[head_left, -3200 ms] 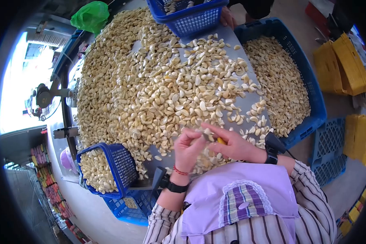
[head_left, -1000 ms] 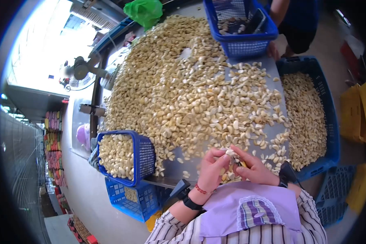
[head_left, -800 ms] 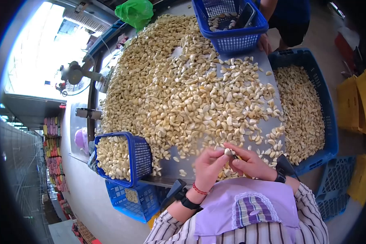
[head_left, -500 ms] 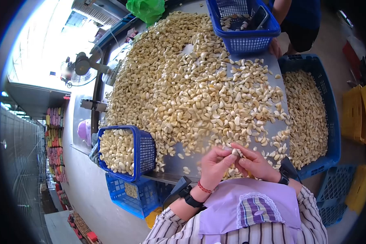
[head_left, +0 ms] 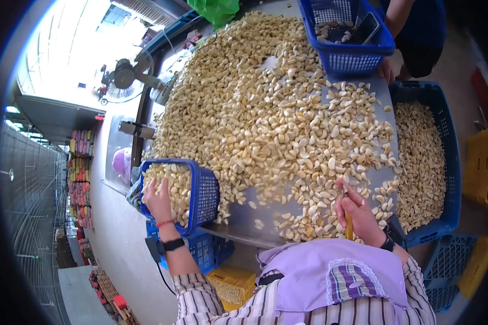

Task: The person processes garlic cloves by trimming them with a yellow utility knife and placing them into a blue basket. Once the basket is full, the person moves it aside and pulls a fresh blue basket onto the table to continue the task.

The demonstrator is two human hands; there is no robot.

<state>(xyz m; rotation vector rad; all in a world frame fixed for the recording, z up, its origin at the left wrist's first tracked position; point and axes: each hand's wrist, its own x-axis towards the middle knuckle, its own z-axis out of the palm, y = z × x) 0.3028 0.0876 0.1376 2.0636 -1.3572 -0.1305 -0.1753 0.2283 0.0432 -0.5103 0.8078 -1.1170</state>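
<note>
My left hand is over the blue basket at the table's left corner, fingers spread above the peeled garlic cloves inside it. Closed around a small yellow-handled knife, my right hand is above the near right part of the table. Its fingers cover much of the knife. Loose garlic cloves lie in a wide heap across the metal table, thinning out towards my right hand.
To the right stands a large blue crate of cloves. Another blue basket sits at the far right, beside another person's arm. A fan and a green bag are at the back; a yellow crate is below the table.
My hands were together in front of me around a clove. Now the left has moved over to the left basket and opened; the right has shifted slightly right, with the yellow handle showing.
</note>
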